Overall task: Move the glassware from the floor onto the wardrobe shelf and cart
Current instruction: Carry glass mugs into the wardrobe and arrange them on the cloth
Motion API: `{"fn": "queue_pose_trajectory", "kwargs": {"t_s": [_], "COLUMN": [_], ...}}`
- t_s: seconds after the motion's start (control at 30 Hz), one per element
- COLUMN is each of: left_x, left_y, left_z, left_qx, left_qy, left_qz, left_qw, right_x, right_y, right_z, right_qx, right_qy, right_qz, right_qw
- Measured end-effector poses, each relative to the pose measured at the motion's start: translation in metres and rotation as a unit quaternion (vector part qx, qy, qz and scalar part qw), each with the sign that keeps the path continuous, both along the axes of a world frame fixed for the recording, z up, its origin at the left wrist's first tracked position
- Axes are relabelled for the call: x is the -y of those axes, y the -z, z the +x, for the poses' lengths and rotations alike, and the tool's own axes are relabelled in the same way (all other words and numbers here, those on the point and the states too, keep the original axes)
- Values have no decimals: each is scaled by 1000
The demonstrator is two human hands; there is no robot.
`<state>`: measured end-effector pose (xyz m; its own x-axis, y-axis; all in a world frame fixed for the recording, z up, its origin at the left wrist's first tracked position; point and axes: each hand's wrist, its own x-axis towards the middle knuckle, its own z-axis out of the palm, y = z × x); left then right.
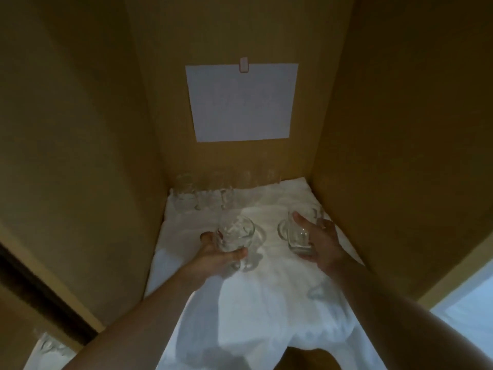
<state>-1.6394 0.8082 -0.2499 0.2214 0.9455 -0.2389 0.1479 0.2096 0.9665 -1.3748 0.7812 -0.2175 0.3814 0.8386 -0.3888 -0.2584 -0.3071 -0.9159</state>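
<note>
Glass mug (236, 236) gripped in left hand (216, 253) fingers; right hand (318, 240) fingers hold second mug (298, 237).

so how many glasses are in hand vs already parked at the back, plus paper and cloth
Glasses in hand: 2, a glass in the left hand, a mug in the right hand
Glasses at the back: several, too blurred to count
Paper: 1
Cloth: 1
Total countable: 4

A white sheet of paper (241, 102) hangs in the upper centre of the frame under a small pale clip (243, 64), and a rumpled white cloth (266, 303) spreads below it.
</note>
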Motion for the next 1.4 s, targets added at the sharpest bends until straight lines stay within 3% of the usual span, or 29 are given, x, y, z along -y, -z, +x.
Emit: {"fn": "queue_pose_trajectory", "kwargs": {"t_s": [0.1, 0.23, 0.33, 0.43, 0.53, 0.63, 0.83, 1.0, 1.13, 1.3, 1.4], "left_x": [-9, -30, -38, -46, -45, -44, -54, -65, -66, -69, -73], "left_y": [-3, 4, 5, 1, -8, -8, -19, -35, -51, -66, -73], "left_z": [29, 56, 63, 54, 40, 35, 33, 19, 6, -7, -16], "left_qx": [-31, -57, -113, -137, -174, -176, -194, -258, -299, -365, -451], "left_qy": [-59, -100, -87, -32, 60, 8, -95, -157, -155, -127, -112], "left_qz": [21, 25, 32, -2, -33, -26, 29, 77, 81, 62, 60], "left_qw": [998, 993, 989, 990, 982, 984, 976, 950, 938, 920, 883], "right_x": [-26, -66, -100, -134, -157, -174, -191, -202, -210, -214, -206], "right_y": [-10, -25, -39, -40, -41, -40, -25, -10, 1, 4, 4], "right_z": [21, 34, 44, 50, 41, 29, 29, 32, 26, 24, 15], "right_qx": [-48, 35, 159, 335, 441, 506, 581, 554, 590, 687, 688], "right_qy": [-53, -86, -37, -52, -70, -74, -74, -86, -91, -118, -117], "right_qz": [-50, -97, -107, -93, -85, -74, -20, 60, 66, 27, 10], "right_qw": [996, 991, 981, 936, 891, 856, 810, 826, 799, 717, 716]}}
